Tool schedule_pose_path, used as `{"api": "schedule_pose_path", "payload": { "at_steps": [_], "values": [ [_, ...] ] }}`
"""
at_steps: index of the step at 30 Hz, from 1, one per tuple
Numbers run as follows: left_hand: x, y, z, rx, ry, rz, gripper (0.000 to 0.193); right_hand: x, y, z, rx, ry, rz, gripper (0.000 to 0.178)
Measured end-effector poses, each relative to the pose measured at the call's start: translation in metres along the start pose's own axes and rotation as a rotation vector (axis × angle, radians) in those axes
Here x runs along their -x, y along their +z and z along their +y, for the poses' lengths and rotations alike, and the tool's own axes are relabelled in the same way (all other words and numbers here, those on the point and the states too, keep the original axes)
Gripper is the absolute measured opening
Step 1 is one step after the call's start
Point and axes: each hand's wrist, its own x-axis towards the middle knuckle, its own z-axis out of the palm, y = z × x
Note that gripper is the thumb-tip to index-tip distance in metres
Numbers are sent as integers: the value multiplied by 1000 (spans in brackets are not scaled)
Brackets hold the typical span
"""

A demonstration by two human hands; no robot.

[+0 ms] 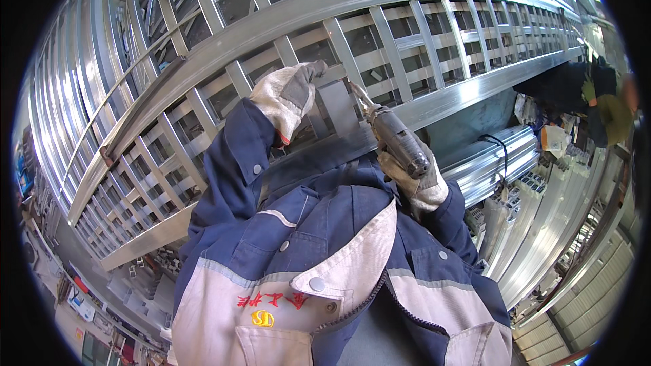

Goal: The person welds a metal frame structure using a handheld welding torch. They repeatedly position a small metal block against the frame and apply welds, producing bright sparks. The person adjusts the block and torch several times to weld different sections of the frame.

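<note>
My right hand (415, 177), in a pale work glove, grips a dark, straight-bodied power tool (400, 142). The tool's slender silver tip points up and left toward a crossbar of a large metal lattice frame (451, 98). My left hand (288, 98), in a white and grey glove, is over the lattice, its fingers curled together near the same crossbar. What those fingers hold, if anything, is hidden. Between my hands a flat grey rectangular piece (337, 107) lies against the bars, close to the tool tip.
More metal frames and long bars (88, 95) fill the far side and left. Bundled silver profiles (498, 163) tied with a dark cord lie at right, beside long stacked lengths (553, 220). Another person in dark clothing (563, 88) is at the far right.
</note>
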Motion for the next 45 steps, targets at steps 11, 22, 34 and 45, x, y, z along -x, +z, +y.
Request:
{"api": "schedule_pose_path", "payload": {
  "at_steps": [11,22,34,45],
  "values": [
    [24,38,61,-514,37,142,37,7,-25,1,-60,-185,-30,42],
    [7,81,87,-259,-295,218,27,17,-55,23,-27,-237,-67,50],
    [3,0,66,-178,-627,-4,44,37,-41,36,44,-236,86,67],
    [12,-9,62,-68,-451,-173,43,37,16,21,25,-255,171,64]
  ]
}}
